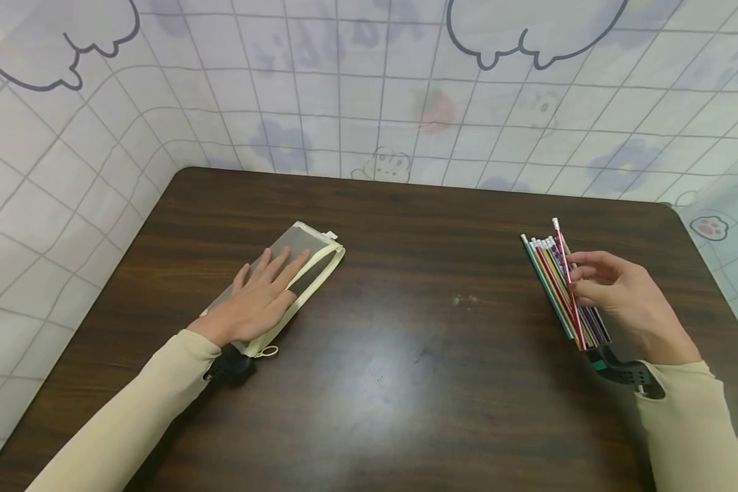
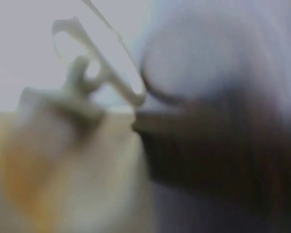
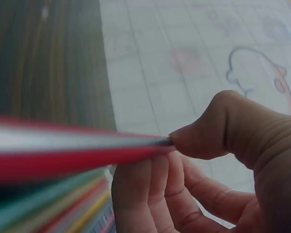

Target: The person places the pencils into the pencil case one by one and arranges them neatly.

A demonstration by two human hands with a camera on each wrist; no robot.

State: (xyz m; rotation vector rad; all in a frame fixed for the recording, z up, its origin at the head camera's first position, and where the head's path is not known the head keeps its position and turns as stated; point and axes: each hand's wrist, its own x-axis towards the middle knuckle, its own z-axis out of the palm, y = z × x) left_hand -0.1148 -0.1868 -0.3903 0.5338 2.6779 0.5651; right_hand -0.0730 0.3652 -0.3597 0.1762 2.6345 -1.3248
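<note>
A pale zippered pouch (image 1: 310, 239) with a translucent grey face and cream trim lies at the table's left. My left hand (image 1: 258, 301) rests flat on it, fingers spread. On the right side, my right hand (image 1: 627, 297) pinches a red pencil (image 1: 567, 280) between thumb and fingers, above a bundle of coloured pencils (image 1: 550, 273) on the table. Seen from the right wrist, the red pencil (image 3: 77, 148) is large and blurred, with the thumb against it and the other pencils (image 3: 63, 204) below. The left wrist view is too blurred to make out much.
The dark wooden table (image 1: 375, 410) has rounded far corners. A white grid-patterned curtain (image 1: 369, 89) with cartoon prints hangs behind it and along both sides. Each wrist carries a black strap device, one of them the left wrist device (image 1: 230, 367).
</note>
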